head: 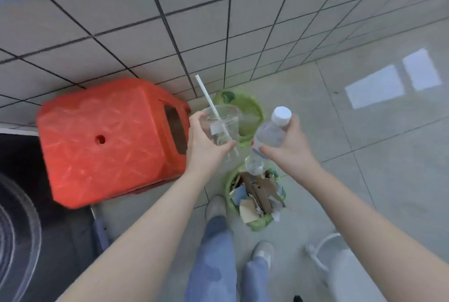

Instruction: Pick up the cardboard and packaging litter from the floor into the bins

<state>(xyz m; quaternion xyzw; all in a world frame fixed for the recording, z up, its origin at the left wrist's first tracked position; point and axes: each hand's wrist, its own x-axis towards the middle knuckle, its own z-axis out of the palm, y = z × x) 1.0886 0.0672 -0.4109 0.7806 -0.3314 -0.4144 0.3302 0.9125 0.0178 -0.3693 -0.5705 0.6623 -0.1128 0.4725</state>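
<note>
Head view: my left hand [202, 140] grips a cup [222, 126], my right hand [290, 142] a bottle [268, 137], above 2 bins [255, 112].

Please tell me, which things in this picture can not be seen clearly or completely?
- Far green bin, head view: inside hidden by the clear cup in the left hand.
- Plastic bottle in the right hand: label too blurred.
- Near green bin: bottom hidden by cardboard.
- Dark round object: cut by the left edge.

I saw an orange-red stool [109, 141], two green bins [252, 112], brown cardboard [262, 190], and a white-capped clear bottle [269, 136].
</note>
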